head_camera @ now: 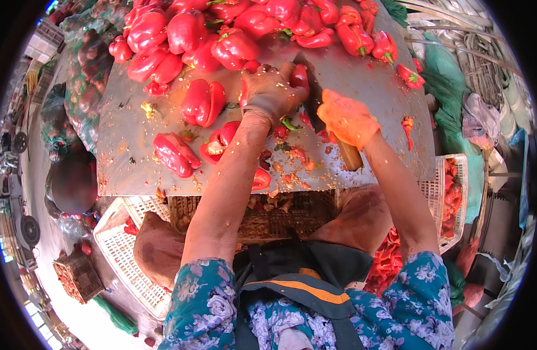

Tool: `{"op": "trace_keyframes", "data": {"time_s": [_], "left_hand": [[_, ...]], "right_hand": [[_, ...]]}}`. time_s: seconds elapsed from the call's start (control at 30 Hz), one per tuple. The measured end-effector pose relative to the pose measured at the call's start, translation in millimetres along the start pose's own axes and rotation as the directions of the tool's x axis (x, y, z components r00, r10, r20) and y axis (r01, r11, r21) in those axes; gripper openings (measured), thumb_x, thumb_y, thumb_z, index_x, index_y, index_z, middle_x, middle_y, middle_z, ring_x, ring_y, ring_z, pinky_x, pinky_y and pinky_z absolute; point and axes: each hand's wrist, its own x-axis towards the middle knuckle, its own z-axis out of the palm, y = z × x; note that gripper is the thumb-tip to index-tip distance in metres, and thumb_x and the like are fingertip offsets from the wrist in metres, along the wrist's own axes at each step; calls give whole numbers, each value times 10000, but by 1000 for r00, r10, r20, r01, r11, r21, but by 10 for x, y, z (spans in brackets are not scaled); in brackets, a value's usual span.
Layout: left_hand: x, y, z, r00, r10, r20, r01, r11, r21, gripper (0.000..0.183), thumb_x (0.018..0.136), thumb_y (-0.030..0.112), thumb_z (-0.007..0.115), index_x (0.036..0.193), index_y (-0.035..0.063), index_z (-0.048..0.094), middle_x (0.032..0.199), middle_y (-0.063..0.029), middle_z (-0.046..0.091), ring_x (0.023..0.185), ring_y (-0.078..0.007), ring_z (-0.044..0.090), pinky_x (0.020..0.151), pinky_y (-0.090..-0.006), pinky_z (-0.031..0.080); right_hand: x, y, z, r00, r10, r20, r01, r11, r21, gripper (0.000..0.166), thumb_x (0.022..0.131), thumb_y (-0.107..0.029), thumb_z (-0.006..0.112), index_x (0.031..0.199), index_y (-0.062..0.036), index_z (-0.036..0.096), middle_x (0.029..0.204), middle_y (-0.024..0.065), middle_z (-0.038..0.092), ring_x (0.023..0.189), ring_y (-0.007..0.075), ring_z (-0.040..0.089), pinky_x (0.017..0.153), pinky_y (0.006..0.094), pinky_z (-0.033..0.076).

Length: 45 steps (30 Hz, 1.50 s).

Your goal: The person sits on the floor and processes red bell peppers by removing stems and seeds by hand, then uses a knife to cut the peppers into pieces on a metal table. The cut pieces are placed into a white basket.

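Note:
My left hand [273, 89] presses a red bell pepper [299, 75] onto the metal tabletop [395, 105]; the hand covers most of it. In an orange glove, my right hand [349, 118] grips a large knife by its wooden handle [350, 156]. The dark knife blade [311, 94] stands close along the pepper's right side; whether it cuts into the flesh I cannot tell. Left of my left hand lies a split bell pepper [202, 103], with another pepper piece [175, 155] nearer the front edge. A green pepper stem [289, 123] and scattered seeds lie between my forearms.
A heap of red bell peppers [189, 33] covers the far side of the tabletop. Below, a white plastic basket [128, 253] stands at left and a crate of cut peppers [452, 197] at right. Filled net sacks [87, 74] line the left side.

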Motion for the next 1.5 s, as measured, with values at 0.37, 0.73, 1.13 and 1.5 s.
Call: {"op": "trace_keyframes", "data": {"time_s": [0.37,0.73,1.13,1.5], "left_hand": [[-30,-145,-11,989,112,-102,-123,986,-111,543,778,417,618,1258,164,612,1090,-162,675,1125,-342,579,1035,-554,303],[20,-958,-105,716,31,-697,-106,992,-65,332,773,217,720,1045,41,645,965,-222,595,714,-374,620,641,-469,510],[-49,-531,-1,924,-263,-279,116,886,-450,581,714,280,668,1250,109,525,1388,-248,466,1193,-451,516,990,-484,457],[-447,-757,-118,885,-44,-464,-189,876,-444,526,784,202,653,1290,93,556,1324,-241,538,1198,-383,545,999,-439,447]], "right_hand": [[-430,126,-204,992,-37,-118,23,994,-111,102,793,-125,652,854,-84,581,857,106,582,850,271,653,682,402,518],[1221,-392,33,902,-420,98,-170,-555,-814,150,843,-290,562,789,-167,628,633,-46,527,641,133,507,454,329,368],[860,198,569,853,-458,-250,201,731,-653,40,827,-144,582,828,-124,617,857,70,584,853,261,627,699,353,517],[360,-488,-356,634,119,-764,368,822,434,64,942,-137,600,918,-103,552,807,7,610,624,142,599,482,288,451]]}}
